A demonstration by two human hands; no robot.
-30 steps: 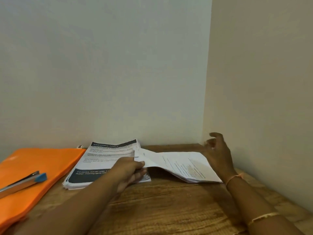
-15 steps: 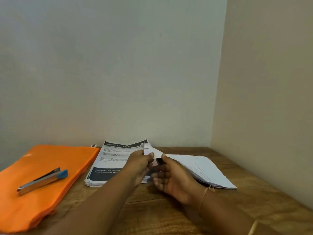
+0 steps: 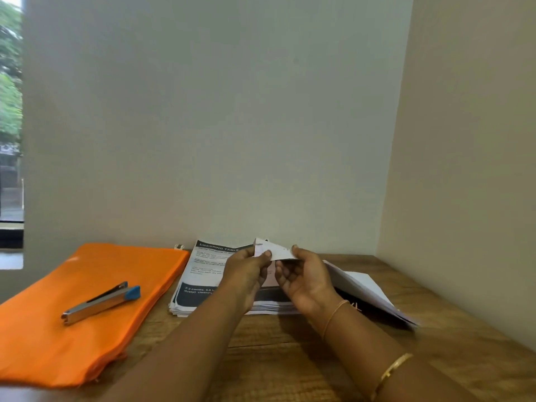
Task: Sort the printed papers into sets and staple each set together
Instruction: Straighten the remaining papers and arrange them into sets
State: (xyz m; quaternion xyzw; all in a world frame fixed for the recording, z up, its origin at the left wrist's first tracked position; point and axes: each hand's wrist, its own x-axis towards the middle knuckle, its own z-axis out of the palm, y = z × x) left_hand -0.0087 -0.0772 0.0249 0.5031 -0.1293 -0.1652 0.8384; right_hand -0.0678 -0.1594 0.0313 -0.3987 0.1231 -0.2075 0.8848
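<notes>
Corner pinched: your left hand and right hand nip the sheets.
Limp, light paper; hold it there.

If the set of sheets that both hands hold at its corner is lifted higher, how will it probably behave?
Probably floppy: the set of sheets sags from the corner pinched by the left hand and right hand down to the table. Likely light, since fingertips alone raise it. Gripped at one corner, it may crease there.
</notes>
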